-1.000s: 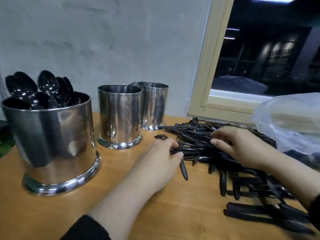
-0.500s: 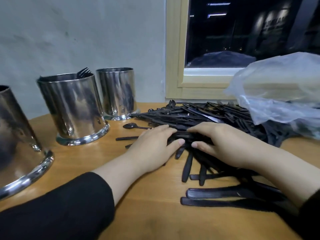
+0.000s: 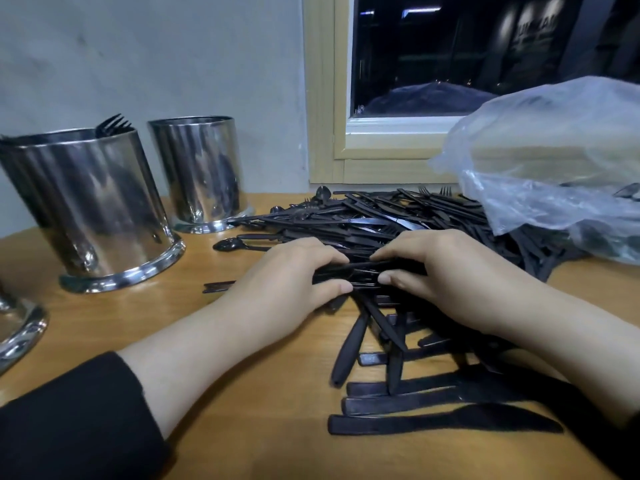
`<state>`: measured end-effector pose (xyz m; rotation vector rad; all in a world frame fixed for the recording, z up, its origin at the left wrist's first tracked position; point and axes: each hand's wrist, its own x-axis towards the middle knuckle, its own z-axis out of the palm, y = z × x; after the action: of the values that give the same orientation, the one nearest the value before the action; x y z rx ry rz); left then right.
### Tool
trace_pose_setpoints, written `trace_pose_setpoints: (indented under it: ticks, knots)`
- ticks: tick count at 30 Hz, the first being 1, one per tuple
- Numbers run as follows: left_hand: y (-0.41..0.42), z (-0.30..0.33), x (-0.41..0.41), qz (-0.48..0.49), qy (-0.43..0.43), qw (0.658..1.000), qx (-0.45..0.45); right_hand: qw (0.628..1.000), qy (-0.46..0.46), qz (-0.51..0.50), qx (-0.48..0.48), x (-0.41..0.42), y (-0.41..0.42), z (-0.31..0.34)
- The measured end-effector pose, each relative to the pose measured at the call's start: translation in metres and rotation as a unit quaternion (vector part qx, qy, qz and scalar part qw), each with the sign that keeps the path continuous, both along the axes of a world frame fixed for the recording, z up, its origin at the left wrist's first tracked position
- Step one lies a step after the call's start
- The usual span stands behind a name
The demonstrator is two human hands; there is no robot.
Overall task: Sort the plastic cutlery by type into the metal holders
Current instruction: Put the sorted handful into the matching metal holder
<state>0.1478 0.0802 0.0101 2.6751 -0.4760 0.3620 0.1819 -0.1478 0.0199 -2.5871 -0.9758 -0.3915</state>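
Observation:
A big heap of black plastic cutlery [image 3: 388, 216] covers the wooden table [image 3: 263, 427] in front of the window. My left hand [image 3: 287, 275] and my right hand [image 3: 446, 271] meet at the heap's near edge. Both curl fingers and thumbs round one bundle of black cutlery [image 3: 360, 271] between them. A metal holder [image 3: 90, 209] at the left has a fork head poking above its rim. A second metal holder [image 3: 201, 174] stands behind it, contents hidden. The base of a third holder [image 3: 17, 330] shows at the far left edge. Loose knives [image 3: 443, 420] lie near me.
A crumpled clear plastic bag [image 3: 554, 161] rests on the heap's right side. A single black spoon [image 3: 235, 244] lies between the holders and the heap. The wall and a window frame [image 3: 325, 98] close off the back of the table.
The view has swung right, pushing the holders leftward and the large spoon holder nearly out of sight. My two hands have closed in on each other and gathered a bundle from the heap.

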Motion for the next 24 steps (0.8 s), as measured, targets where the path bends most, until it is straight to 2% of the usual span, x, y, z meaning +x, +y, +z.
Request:
trace_pose_setpoints:
  ticks: [6, 12, 16, 19, 21, 24]
  knots:
    - [0.005, 0.001, 0.001, 0.02, -0.026, 0.998, -0.055, 0.997, -0.033, -0.01, 0.067, -0.003, 0.003, 0.002]
    - [0.006, 0.007, -0.004, 0.017, -0.042, 0.995, -0.084, 0.989, -0.027, -0.025, 0.145, -0.007, 0.003, 0.003]
    - [0.006, 0.01, -0.008, -0.013, -0.069, 0.996, -0.053, 0.988, -0.037, -0.027, 0.147, -0.01, 0.007, 0.003]
    - [0.008, 0.012, -0.007, 0.009, -0.085, 0.996, -0.027, 0.984, -0.044, -0.053, 0.167, -0.012, 0.007, 0.004]
    - [0.011, 0.013, -0.006, 0.036, -0.088, 0.994, -0.049, 0.986, -0.035, -0.068, 0.148, -0.011, 0.006, 0.005]
    - [0.016, 0.012, -0.005, 0.076, -0.084, 0.989, -0.097, 0.995, -0.002, -0.086, 0.059, -0.009, 0.003, 0.004]
